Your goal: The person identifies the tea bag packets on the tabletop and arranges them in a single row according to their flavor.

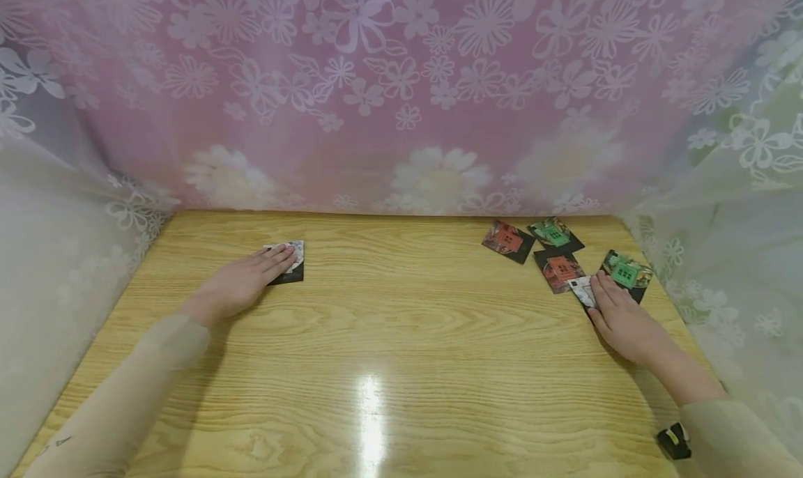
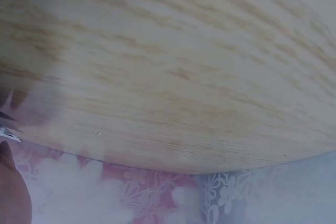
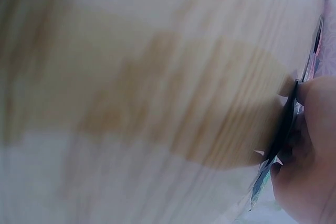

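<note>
My left hand [image 1: 235, 283] rests its straight fingers on a square card with a white-and-black face [image 1: 296, 260] at the table's far left. Its thumb is hidden in the head view. At the right, my right hand [image 1: 627, 325] lies over another white-and-black card [image 1: 583, 293], fingers extended across it and thumb by its near edge. That card overlaps a red-and-black card [image 1: 557, 269], and a green-and-black card [image 1: 627, 274] sits beside the fingertips. In the right wrist view, the dark card edge [image 3: 283, 124] shows under the right hand [image 3: 310, 156].
Behind these lie one more red card [image 1: 507, 241] and one more green card [image 1: 555, 234], near the back edge. A small black object with a yellow mark [image 1: 674, 442] is by the right sleeve. Flowered curtains [image 1: 401, 116] enclose the wooden table [image 1: 389, 338] at the back and sides.
</note>
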A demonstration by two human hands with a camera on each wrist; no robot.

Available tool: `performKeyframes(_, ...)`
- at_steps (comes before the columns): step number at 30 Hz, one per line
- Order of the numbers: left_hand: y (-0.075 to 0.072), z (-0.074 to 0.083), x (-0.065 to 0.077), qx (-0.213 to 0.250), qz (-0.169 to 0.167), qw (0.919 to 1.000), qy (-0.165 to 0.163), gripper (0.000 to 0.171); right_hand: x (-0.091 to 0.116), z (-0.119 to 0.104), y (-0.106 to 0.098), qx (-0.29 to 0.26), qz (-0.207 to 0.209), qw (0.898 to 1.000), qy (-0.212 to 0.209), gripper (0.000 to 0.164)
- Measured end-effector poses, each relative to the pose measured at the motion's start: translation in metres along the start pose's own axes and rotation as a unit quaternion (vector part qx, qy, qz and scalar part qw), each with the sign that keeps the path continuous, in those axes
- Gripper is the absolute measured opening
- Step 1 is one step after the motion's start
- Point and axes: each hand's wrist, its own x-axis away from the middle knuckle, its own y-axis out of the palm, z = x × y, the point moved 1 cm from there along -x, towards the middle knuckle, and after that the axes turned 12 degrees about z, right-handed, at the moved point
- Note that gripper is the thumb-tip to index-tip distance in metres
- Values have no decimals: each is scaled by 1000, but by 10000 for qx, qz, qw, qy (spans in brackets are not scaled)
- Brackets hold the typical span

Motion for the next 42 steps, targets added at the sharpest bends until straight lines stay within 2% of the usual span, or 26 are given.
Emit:
performKeyframes(4,-2,-1,2,-132,196,9997,82,57,0,-1,-1,-5,-14,10000,11,67)
performKeyframes(7,-4,2,3,-217,338,9992,-8,57,1,-1,-1,-21,-25,10000,29,67)
performKeyframes(15,-10,30,-7,-361,455,9943,-891,61,2,0,-1,-71,-49,9999,72,68)
performKeyframes(19,-9,37,-11,-263,269,9906,-1315,62,2,-1,-1,-67,-46,10000,58,68)
performKeyframes(23,-2,36,-14,-119,62,9884,-1511,61,2,-1,0,-55,-45,10000,47,68)
performKeyframes(30,3,26,-12,-85,182,9913,-1303,59,1,1,1,-61,-17,10000,49,68)
performKeyframes(37,-1,10,-2,334,212,9930,-1113,60,1,2,2,-16,-62,10000,58,68)
performKeyframes(42,-1,2,4,444,225,9941,-960,60,1,0,0,-49,-66,9999,85,68)
